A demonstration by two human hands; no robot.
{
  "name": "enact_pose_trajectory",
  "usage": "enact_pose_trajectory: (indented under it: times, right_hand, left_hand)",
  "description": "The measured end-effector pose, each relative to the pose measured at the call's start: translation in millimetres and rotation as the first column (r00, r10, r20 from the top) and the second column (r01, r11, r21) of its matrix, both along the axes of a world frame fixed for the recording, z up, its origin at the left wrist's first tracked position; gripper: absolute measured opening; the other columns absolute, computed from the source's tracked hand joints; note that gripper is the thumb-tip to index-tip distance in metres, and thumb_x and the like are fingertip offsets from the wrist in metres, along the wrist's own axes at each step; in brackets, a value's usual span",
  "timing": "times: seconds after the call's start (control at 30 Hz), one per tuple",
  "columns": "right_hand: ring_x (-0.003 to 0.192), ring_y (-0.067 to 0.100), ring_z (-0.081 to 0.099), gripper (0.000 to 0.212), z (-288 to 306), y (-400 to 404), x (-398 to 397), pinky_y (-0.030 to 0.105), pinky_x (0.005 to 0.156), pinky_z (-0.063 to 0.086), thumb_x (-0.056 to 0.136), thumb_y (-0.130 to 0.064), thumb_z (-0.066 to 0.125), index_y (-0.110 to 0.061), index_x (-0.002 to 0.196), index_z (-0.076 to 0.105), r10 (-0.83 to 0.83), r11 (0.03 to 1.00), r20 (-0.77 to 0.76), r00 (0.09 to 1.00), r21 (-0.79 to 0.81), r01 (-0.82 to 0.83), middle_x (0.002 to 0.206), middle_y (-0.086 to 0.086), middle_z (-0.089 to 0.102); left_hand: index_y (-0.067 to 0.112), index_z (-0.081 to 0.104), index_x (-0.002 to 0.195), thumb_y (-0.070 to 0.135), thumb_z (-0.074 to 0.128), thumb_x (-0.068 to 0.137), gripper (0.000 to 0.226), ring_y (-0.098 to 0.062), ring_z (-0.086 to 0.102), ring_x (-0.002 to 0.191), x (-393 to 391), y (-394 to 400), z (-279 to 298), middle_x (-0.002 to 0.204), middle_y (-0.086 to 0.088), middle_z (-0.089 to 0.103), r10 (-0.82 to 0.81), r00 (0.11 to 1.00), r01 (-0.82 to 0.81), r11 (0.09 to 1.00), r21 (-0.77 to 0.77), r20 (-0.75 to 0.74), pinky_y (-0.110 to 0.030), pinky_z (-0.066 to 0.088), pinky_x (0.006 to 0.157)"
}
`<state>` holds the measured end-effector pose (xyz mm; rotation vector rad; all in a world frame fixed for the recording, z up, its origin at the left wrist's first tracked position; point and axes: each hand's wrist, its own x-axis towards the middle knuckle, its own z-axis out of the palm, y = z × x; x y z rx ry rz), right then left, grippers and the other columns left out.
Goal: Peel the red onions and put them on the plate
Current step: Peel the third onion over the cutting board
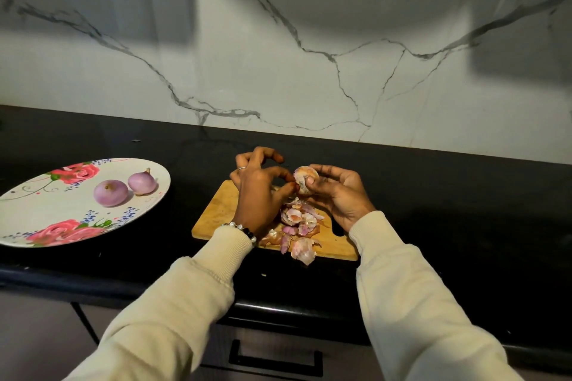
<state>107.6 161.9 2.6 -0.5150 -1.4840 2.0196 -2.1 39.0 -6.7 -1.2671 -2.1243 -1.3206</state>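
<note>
Peelings (pixel 298 233) litter the board; right hand (pixel 337 195) steadies the onion (pixel 305 183), left hand (pixel 263 185) at nine o'clock pinches its skin.

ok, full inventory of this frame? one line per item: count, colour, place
peeled onions: 2, pale purple, on the plate, toward its right side
plate: 1, white with pink roses, left on the counter
onion in hand: 1, papery skin partly on, held above the cutting board
onion skins: a pile, pink and brown, on the board's near edge
cutting board: 1, wooden, centre of the counter
counter: 1, black
backsplash: white marble with grey veins
drawer handle: 1, black, below the counter
bracelet: 1, beaded, left wrist
left hand: pinches the onion's skin
right hand: holds the onion
</note>
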Motion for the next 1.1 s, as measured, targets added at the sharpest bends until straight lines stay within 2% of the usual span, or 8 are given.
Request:
enact_pose_trajectory:
  times: [0.17,0.3,0.37,0.53,0.7,0.8,0.9,1.1]
  right_hand:
    - [0.087,0.026,0.074,0.020,2.6,-0.2,0.5,0.037,0.074,0.063,0.087,0.004,0.067,-0.003,0.106,0.067,0.006,1.000,0.024,1.000,-0.006,-0.006,0.097,0.016,0.075]
    - [0.093,0.033,0.073,0.026,5.3,1.8,0.5,0.044,0.075,0.062,0.090,0.003,0.063,0.008,0.116,0.063,0.004,0.996,-0.041,0.999,-0.094,-0.008,0.107,0.024,0.071]
    - [0.093,0.031,0.073,0.028,6.5,2.7,1.2,0.045,0.075,0.062,0.091,0.003,0.062,0.003,0.120,0.062,-0.013,0.993,-0.087,0.996,-0.119,0.002,0.109,0.021,0.070]
    - [0.100,0.036,0.070,0.033,6.3,3.7,1.3,0.044,0.076,0.062,0.093,0.008,0.053,-0.001,0.123,0.063,0.056,0.992,-0.126,0.991,-0.108,-0.069,0.116,0.022,0.067]
    - [0.090,0.029,0.072,0.028,4.5,3.4,0.5,0.040,0.077,0.060,0.092,0.007,0.054,-0.006,0.113,0.067,0.065,0.996,-0.100,0.993,-0.054,-0.071,0.108,0.019,0.070]
    - [0.090,0.028,0.072,0.031,3.9,3.5,1.2,0.042,0.085,0.058,0.089,0.008,0.058,-0.009,0.114,0.067,0.080,0.996,-0.118,0.990,-0.032,-0.084,0.102,0.016,0.073]
    - [0.090,0.027,0.073,0.035,4.3,2.7,1.9,0.040,0.084,0.060,0.085,0.013,0.060,-0.005,0.115,0.064,0.094,0.995,-0.149,0.984,-0.022,-0.099,0.096,0.015,0.075]
    - [0.088,0.026,0.073,0.046,3.1,-0.5,0.6,0.035,0.076,0.060,0.080,0.018,0.063,-0.008,0.118,0.063,0.108,0.994,-0.121,0.987,0.028,-0.105,0.097,0.018,0.072]
  left_hand:
    - [0.020,0.071,0.081,0.023,0.074,0.081,0.005,-0.016,0.029,0.119,2.0,1.0,-1.2,0.115,0.013,0.041,-0.044,0.999,0.044,0.999,-0.031,-0.018,-0.032,0.015,0.087]
    - [0.027,0.068,0.093,0.025,0.065,0.091,0.004,-0.015,0.037,0.118,-0.3,-0.2,2.5,0.112,0.012,0.057,-0.027,0.998,0.027,1.000,-0.002,0.049,-0.032,0.017,0.087]
    - [0.031,0.068,0.099,0.026,0.062,0.093,0.010,-0.011,0.045,0.111,0.8,-1.9,3.9,0.104,0.016,0.063,-0.038,0.997,0.035,0.998,0.045,0.071,-0.032,0.019,0.086]
    - [0.033,0.071,0.099,0.031,0.069,0.088,0.012,-0.005,0.055,0.096,3.4,-3.2,2.9,0.095,0.017,0.069,-0.036,0.999,0.035,0.997,0.064,0.015,-0.031,0.018,0.081]
    - [0.036,0.067,0.102,0.035,0.076,0.080,0.024,-0.003,0.058,0.092,8.6,-4.3,4.2,0.085,0.020,0.065,-0.080,0.996,0.076,0.994,0.085,0.045,-0.033,0.022,0.086]
    - [0.048,0.060,0.101,0.040,0.077,0.078,0.029,-0.001,0.061,0.091,8.7,-4.0,3.8,0.084,0.025,0.065,-0.129,0.982,0.115,0.987,0.109,0.137,-0.043,0.033,0.097]
    - [0.050,0.061,0.110,0.047,0.071,0.076,0.036,0.001,0.062,0.092,5.7,-4.2,1.9,0.093,0.033,0.065,-0.160,0.969,0.140,0.983,0.118,0.187,-0.051,0.046,0.094]
    - [0.023,0.072,0.113,0.006,0.072,0.083,0.034,-0.002,0.064,0.089,5.0,-3.5,4.1,0.103,0.006,0.070,-0.248,0.934,0.191,0.955,0.227,0.256,-0.028,0.055,0.084]
